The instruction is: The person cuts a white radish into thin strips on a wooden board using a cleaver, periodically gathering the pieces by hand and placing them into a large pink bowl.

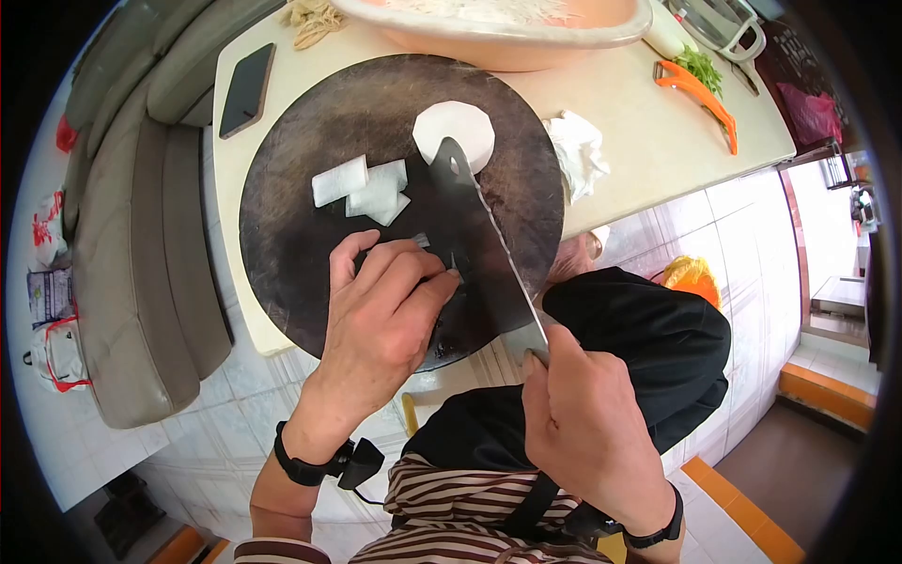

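Observation:
My right hand point(587, 409) grips the handle of a cleaver point(493, 244), its blade pointing away over the round dark chopping board point(282, 254). My left hand point(381, 301) is closed, fingers curled and fingertips pressed down left of the blade. A small translucent sliver of white radish point(455, 266) shows at those fingertips; most of what they hold is hidden. Beyond them lie several flat white radish slices point(376, 188), partly overlapping. A thick, many-sided chunk of white radish point(454, 132) sits farther back, partly covered by the blade's far end.
A large basin point(498, 42) of white shreds stands behind the board. A phone point(248, 89) lies to the left, a crumpled tissue point(577, 155) to the right. An orange peeler point(700, 99) and green leaves point(697, 68) are at the table's right. A grey sofa point(132, 254) stands left.

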The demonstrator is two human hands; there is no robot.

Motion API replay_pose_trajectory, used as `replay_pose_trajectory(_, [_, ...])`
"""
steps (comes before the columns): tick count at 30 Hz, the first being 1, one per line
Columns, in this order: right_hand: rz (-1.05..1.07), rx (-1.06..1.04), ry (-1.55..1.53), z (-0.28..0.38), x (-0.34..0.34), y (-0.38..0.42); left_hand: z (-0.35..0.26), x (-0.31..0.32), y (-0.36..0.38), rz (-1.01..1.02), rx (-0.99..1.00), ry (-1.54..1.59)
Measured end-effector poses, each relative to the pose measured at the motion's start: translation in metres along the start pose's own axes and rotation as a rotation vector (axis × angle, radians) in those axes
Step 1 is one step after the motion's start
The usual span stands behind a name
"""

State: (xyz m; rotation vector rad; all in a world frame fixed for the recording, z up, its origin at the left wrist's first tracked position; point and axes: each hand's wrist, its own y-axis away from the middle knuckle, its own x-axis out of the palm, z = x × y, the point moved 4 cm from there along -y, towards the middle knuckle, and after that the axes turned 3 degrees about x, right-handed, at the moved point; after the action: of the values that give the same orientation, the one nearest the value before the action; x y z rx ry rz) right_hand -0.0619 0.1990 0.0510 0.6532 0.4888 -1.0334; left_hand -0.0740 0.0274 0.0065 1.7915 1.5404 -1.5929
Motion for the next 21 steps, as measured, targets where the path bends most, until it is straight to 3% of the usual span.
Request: replay_pose_trajectory(21, [0.080, -0.020, -0.058, 0.002, 0.003, 0.013, -0.002, -0.002, -0.003, -0.018, -0.015, -0.002])
